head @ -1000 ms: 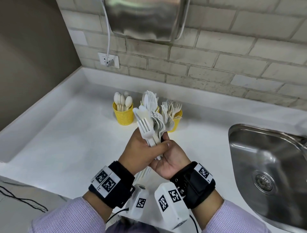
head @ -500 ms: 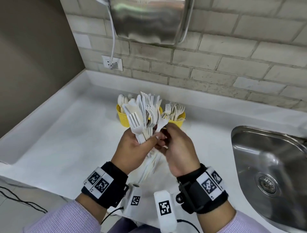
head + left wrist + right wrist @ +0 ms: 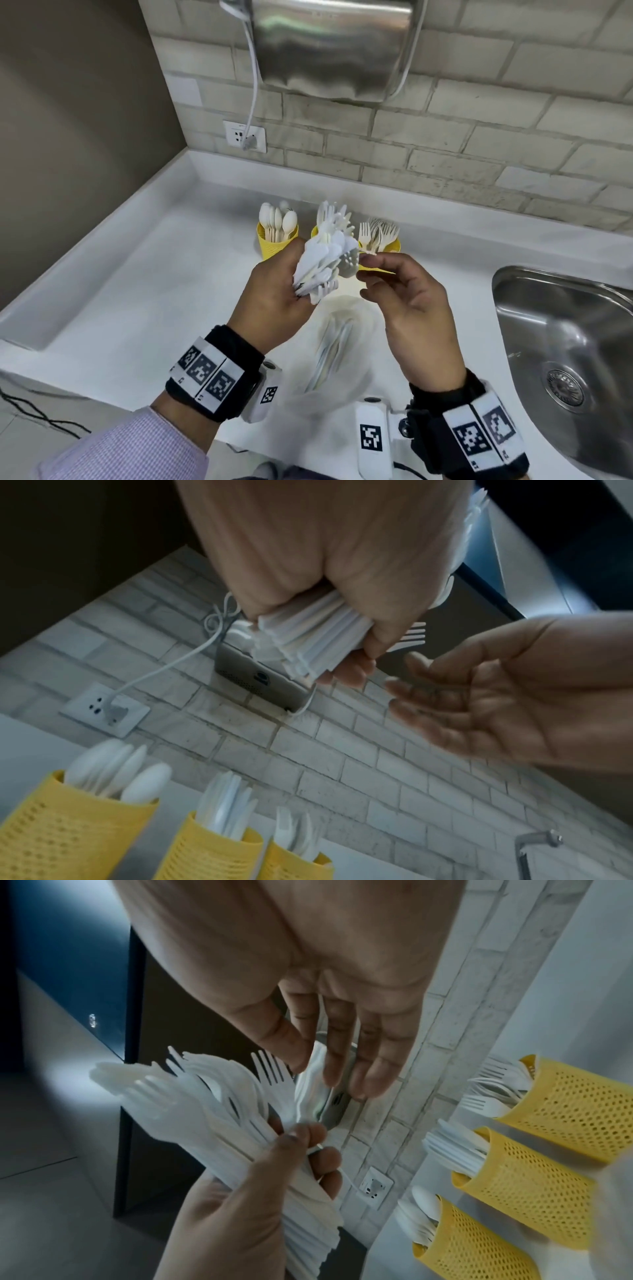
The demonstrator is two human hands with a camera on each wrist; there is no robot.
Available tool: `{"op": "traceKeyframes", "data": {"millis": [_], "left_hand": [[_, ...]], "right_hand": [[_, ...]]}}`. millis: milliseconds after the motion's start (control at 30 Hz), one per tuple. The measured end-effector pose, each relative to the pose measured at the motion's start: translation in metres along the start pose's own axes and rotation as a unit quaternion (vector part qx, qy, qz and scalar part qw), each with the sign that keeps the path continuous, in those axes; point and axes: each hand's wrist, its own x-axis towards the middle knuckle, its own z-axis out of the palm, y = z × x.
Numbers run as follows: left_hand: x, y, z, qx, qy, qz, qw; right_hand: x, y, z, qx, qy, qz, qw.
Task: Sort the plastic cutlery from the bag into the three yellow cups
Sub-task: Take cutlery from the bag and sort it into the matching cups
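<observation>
A white countertop [image 3: 102, 308] fills the head view, running from a brown wall at 9 o'clock to a steel sink [image 3: 565, 342] at 3 o'clock, with a grey brick wall behind. At about 11 o'clock on that wall sits a white socket [image 3: 244, 136], whose cable rises to a steel hand dryer [image 3: 330, 48] at 12 o'clock. Just above centre, three yellow mesh cups stand in a row near the back wall: the left cup [image 3: 275, 245] holds spoons, the middle cup [image 3: 315, 233] is mostly hidden behind the held cutlery and shows what appear to be knives in the wrist views, and the right cup [image 3: 394, 244] holds forks. In front of the cups, the left hand [image 3: 274, 301] is closed around the handles of a bundle of white plastic cutlery [image 3: 325, 263], mixed forks and other pieces fanning out above the fist. Just right of it, the right hand [image 3: 407, 301] has its fingers mostly straight and spread; in the wrist views its thumb and first finger are at the head of one piece at the edge of the bundle, but whether they truly pinch it cannot be told. Below the hands, at 6 o'clock, a clear plastic bag [image 3: 332, 359] lies on the counter with more cutlery blurred inside.
</observation>
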Motion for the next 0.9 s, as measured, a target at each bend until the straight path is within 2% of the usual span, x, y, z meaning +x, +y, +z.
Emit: {"op": "traceKeyframes", "data": {"millis": [167, 300, 400, 533, 733, 900], "left_hand": [[0.002, -0.020, -0.014, 0.103, 0.010, -0.017, 0.995], [-0.001, -0.024, -0.024, 0.164, 0.018, -0.024, 0.986], [-0.003, -0.029, -0.031, 0.238, 0.011, -0.008, 0.971], [-0.005, -0.037, -0.041, 0.298, 0.003, -0.026, 0.954], [-0.008, -0.044, -0.055, 0.318, -0.014, -0.020, 0.948], [-0.008, -0.054, -0.059, 0.329, -0.064, -0.044, 0.941]], "right_hand": [[-0.009, -0.010, 0.013, 0.001, 0.041, -0.065, 0.997], [-0.018, -0.031, 0.030, 0.005, 0.034, -0.143, 0.989], [-0.016, -0.041, 0.038, -0.080, 0.003, -0.205, 0.976], [0.001, -0.032, 0.039, -0.184, -0.012, -0.243, 0.952], [0.023, -0.017, 0.039, -0.285, -0.065, -0.302, 0.907], [0.036, -0.013, 0.036, -0.329, -0.104, -0.320, 0.882]]}}
